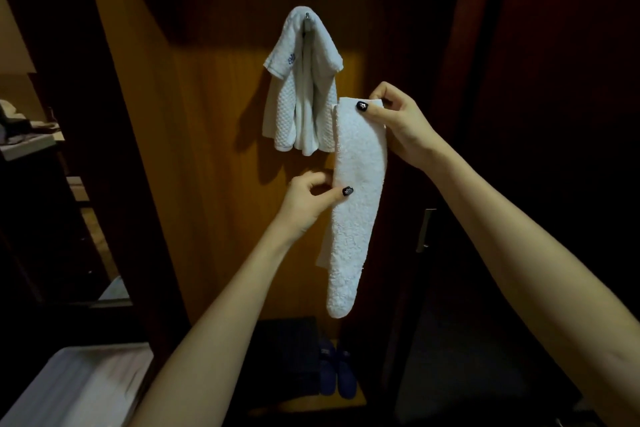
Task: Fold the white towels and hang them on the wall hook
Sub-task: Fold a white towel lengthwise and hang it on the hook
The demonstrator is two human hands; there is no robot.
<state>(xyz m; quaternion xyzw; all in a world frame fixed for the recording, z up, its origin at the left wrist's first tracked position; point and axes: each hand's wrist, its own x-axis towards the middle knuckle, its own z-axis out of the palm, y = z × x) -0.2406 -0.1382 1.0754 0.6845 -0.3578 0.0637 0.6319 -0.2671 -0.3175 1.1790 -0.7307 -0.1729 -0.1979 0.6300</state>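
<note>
Hanging on wall hook [307, 15], above both hands: one towel [302, 94], done. Folded towel [356, 204], unhung: right hand [398, 125] pinches top, left hand [311, 198] pinches edge.

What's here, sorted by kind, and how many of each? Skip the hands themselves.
White towels: 2, the hanging towel and the held towel, which is pinched by the left hand and the right hand
Wall hook: 1
Blue slippers: 2
Total: 5
</note>
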